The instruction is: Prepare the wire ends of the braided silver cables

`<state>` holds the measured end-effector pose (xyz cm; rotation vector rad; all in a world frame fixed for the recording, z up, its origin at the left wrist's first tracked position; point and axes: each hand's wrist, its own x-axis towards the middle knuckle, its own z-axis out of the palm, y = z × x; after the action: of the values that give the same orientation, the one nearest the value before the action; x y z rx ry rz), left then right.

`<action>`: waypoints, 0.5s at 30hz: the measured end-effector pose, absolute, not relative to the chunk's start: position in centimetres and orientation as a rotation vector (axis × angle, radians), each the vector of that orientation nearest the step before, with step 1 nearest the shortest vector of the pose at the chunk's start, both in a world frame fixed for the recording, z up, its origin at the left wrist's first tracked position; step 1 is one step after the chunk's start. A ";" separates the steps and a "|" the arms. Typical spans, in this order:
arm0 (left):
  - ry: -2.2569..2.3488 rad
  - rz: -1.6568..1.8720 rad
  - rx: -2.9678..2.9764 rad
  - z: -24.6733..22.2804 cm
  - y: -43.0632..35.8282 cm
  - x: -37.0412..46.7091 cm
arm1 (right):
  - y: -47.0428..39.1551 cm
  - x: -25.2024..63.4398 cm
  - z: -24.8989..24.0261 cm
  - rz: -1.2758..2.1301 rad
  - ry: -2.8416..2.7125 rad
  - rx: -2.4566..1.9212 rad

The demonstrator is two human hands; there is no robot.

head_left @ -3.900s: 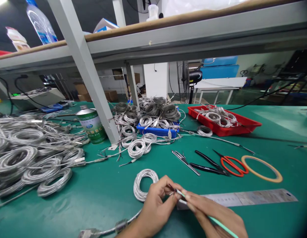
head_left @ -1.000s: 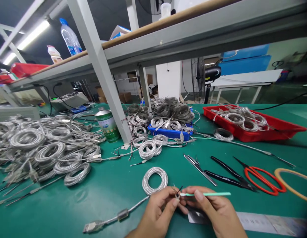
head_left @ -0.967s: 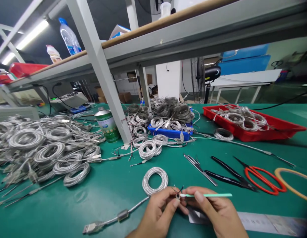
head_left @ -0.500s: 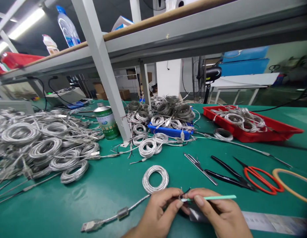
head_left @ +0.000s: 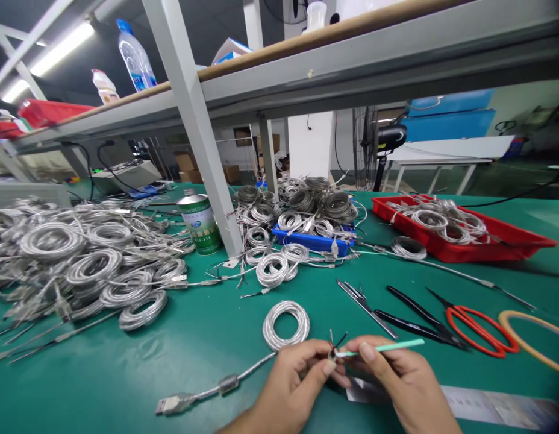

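Cable: fingers of left hand pinch its end
Stick: gripped by right hand
Ruler: beneath right fingers

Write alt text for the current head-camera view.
A left hand pinches a cable end with loose wires while the right hand holds a pale green stick to it. Coiled cables are heaped on the green bench.

The left hand points toward two o'clock, the right hand toward ten; both are curled and pinching.
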<state>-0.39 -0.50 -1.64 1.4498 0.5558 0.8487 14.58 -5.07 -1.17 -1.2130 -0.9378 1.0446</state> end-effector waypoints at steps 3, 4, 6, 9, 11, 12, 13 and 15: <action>0.524 0.845 1.410 -1.1 -0.5 -0.4 | -4.9 14.5 -1.3 1.175 -0.848 -1.142; 0.521 0.847 1.402 -1.0 -0.5 -0.4 | -4.8 14.5 -1.3 1.214 -0.807 -1.113; 0.534 0.865 1.406 -0.9 -0.5 -0.5 | -4.7 14.4 -1.3 1.248 -0.725 -1.072; 0.594 0.949 1.431 -1.0 -0.6 -0.6 | -4.5 14.4 -1.1 1.252 -0.645 -1.003; 0.617 0.993 1.397 -1.1 -0.7 -0.5 | -4.4 14.5 -0.9 1.276 -0.656 -0.907; 0.619 1.001 1.361 -1.1 -0.7 -0.4 | -4.4 14.5 -0.8 1.294 -0.684 -0.854; 0.621 1.006 1.316 -1.2 -0.8 -0.3 | -4.4 14.5 -0.7 1.309 -0.720 -0.804; 0.642 1.011 1.230 -1.4 -0.8 -0.1 | -4.8 14.3 -0.6 1.319 -0.803 -0.725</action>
<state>-0.13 -0.82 -1.43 1.2304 0.6425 1.0109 14.34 -4.77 -0.57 -0.7248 -0.8030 1.3195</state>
